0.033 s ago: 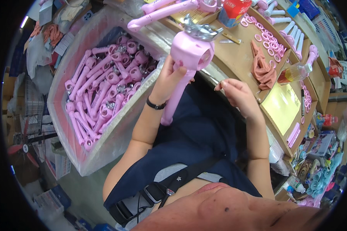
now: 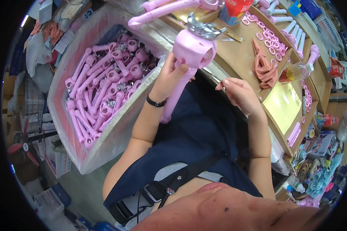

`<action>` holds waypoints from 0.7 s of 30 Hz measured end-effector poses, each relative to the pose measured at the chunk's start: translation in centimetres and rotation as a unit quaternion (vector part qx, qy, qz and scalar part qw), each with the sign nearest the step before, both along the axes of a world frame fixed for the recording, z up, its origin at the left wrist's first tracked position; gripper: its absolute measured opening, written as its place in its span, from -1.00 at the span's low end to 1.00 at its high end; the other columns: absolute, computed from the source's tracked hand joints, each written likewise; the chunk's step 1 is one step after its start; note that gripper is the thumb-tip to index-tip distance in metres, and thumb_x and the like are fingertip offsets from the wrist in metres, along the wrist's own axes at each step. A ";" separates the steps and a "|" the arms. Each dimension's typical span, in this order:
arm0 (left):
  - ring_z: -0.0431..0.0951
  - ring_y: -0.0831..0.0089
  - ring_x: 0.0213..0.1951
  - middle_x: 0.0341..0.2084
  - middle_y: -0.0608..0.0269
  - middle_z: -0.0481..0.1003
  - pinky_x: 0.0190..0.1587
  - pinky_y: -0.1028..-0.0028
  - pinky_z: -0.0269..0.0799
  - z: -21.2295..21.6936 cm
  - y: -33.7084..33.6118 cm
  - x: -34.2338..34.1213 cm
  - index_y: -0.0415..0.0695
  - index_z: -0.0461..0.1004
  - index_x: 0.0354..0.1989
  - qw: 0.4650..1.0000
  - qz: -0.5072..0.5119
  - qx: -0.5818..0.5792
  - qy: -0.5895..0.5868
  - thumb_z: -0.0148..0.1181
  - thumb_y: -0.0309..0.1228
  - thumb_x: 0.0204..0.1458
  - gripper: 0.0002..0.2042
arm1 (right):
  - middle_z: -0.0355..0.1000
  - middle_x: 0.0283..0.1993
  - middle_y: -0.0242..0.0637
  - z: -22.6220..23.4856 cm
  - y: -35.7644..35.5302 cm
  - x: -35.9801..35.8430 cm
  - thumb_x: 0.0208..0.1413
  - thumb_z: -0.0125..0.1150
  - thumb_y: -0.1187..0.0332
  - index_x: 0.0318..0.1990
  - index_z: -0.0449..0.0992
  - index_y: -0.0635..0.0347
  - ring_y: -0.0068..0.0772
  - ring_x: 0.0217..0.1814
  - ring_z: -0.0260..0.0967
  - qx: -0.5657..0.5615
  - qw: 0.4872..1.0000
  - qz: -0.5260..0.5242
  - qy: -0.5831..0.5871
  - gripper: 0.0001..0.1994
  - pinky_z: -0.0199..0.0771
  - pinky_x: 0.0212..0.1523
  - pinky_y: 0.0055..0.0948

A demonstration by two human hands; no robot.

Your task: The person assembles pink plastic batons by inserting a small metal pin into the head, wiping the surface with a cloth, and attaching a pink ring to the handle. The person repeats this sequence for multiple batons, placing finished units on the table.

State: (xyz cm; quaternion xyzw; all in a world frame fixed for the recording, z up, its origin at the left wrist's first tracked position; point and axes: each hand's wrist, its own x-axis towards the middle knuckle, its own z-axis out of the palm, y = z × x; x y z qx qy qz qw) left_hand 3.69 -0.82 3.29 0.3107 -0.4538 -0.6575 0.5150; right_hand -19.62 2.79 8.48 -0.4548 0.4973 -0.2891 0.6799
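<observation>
My left hand [image 2: 169, 77] is closed around the handle of a pink plastic wand [image 2: 192, 49] and holds it up in front of my body. The wand has a hollow, rounded head with a round opening in its right side. A silver crown [image 2: 205, 30] caps the head, and the handle slants down toward my lap. To the right of the wand, apart from it, is my right hand [image 2: 241, 92], thumb and fingers pinched together. Whatever lies between those fingertips is too small to make out.
A plastic-lined bin [image 2: 100, 159] at left holds many similar pink wands. On the workbench are pink rings [image 2: 272, 42], a brownish-pink cloth [image 2: 264, 69], a yellow paper [image 2: 283, 104], a clear bottle [image 2: 297, 73] and a red-and-blue carton [image 2: 235, 11]. More pink wands [image 2: 162, 13] lie at the top.
The wand in my left hand has shifted very slightly to the right. My right hand has moved a touch to the right, its fingers still pinched.
</observation>
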 end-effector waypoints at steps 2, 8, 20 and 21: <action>0.49 0.52 -0.31 -0.24 0.22 0.40 -0.32 0.52 0.48 0.0 -0.1 0.2 -0.18 0.17 0.04 1.000 -0.027 -0.013 0.003 0.19 -0.16 0.06 -0.50 | 0.00 -0.70 -0.65 -0.7 -0.7 -1.3 0.22 -0.03 0.15 -0.30 0.51 0.27 -0.82 -0.71 -0.16 0.092 0.989 0.058 -0.099 -0.66 -0.22 -0.72 -0.73; 0.47 0.55 -0.32 -0.24 0.21 0.39 -0.32 0.53 0.48 -0.7 0.4 0.0 -0.17 0.16 0.04 0.998 -0.006 -0.054 -0.025 0.18 -0.15 0.06 -0.50 | -0.01 -0.72 -0.64 -0.7 -2.0 -2.4 0.21 -0.01 0.16 -0.31 0.51 0.30 -0.79 -0.75 -0.19 0.185 0.968 0.080 -0.152 -0.66 -0.23 -0.75 -0.69; 0.50 0.50 -0.43 -0.33 0.19 0.43 -0.39 0.55 0.44 -0.8 1.2 0.5 -0.16 0.12 0.10 0.999 -0.010 0.027 -0.025 -0.03 0.00 0.14 -0.47 | 0.23 -0.57 -0.26 -1.3 1.9 2.1 -0.08 0.25 0.41 -0.19 0.48 0.15 -0.20 -0.59 0.28 -0.561 0.707 -0.018 0.430 -0.76 0.31 -0.56 -0.32; 0.50 0.50 -0.42 -0.33 0.19 0.43 -0.38 0.55 0.44 -0.8 1.2 0.6 -0.16 0.11 0.10 0.999 -0.006 0.029 -0.033 -0.03 0.01 0.13 -0.46 | 0.24 -0.55 -0.25 -1.5 1.9 2.2 -0.04 0.22 0.39 -0.19 0.48 0.16 -0.21 -0.57 0.29 -0.572 0.706 -0.022 0.417 -0.78 0.32 -0.55 -0.33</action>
